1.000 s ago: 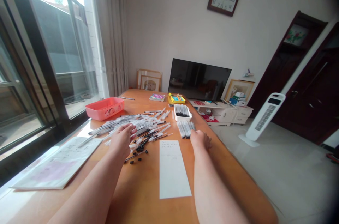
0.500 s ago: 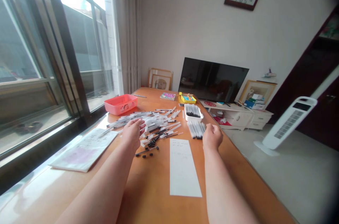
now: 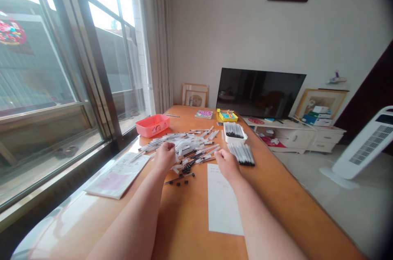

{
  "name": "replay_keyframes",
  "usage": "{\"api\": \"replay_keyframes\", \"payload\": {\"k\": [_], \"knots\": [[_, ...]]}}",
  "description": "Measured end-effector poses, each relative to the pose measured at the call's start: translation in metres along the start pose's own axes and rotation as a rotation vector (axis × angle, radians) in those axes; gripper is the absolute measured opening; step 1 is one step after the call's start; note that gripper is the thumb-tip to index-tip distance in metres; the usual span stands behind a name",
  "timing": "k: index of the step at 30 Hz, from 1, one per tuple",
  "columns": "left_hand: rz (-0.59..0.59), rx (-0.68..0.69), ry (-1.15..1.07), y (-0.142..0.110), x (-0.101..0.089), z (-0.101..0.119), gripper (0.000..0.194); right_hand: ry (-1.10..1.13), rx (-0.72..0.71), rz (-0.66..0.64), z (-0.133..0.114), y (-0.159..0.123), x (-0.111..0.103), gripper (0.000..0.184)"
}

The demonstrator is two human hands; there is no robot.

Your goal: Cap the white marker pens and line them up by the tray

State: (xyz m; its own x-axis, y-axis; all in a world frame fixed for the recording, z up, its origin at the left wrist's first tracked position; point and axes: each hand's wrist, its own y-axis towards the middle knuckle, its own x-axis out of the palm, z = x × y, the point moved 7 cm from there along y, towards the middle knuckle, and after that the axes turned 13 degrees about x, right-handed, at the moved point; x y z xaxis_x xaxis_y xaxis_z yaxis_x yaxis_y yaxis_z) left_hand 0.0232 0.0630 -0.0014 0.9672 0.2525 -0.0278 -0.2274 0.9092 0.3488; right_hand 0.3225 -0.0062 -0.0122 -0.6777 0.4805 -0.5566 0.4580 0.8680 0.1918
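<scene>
R hand (image 3: 227,165) now L of pen row (image 3: 241,153), by loose pens (image 3: 190,145).

The right hand (image 3: 227,166) has crossed from the near right end of the row of pens (image 3: 241,154) to just left of it, closer to the left hand (image 3: 165,157)

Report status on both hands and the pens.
Left hand at the loose pen pile; right hand over the white paper sheet. Neither grip clear.
</scene>
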Motion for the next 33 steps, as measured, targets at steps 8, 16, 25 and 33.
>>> {"api": "replay_keyframes", "payload": {"k": [8, 16, 25, 33], "knots": [[-0.497, 0.458, 0.803, -0.037, 0.056, 0.031, 0.026, -0.252, 0.036, -0.124, 0.004, 0.0, 0.017, 0.019], [-0.64, 0.514, 0.904, -0.055, 0.074, 0.033, 0.029, -0.505, 0.004, -0.118, 0.003, 0.004, 0.023, 0.024], [-0.548, 0.517, 0.736, -0.051, 0.073, 0.026, 0.025, -0.463, -0.085, -0.169, -0.007, -0.003, 0.02, 0.007], [-0.424, 0.48, 0.815, -0.029, 0.048, 0.036, 0.033, -0.35, -0.152, -0.3, 0.004, -0.003, 0.025, 0.008]]}}
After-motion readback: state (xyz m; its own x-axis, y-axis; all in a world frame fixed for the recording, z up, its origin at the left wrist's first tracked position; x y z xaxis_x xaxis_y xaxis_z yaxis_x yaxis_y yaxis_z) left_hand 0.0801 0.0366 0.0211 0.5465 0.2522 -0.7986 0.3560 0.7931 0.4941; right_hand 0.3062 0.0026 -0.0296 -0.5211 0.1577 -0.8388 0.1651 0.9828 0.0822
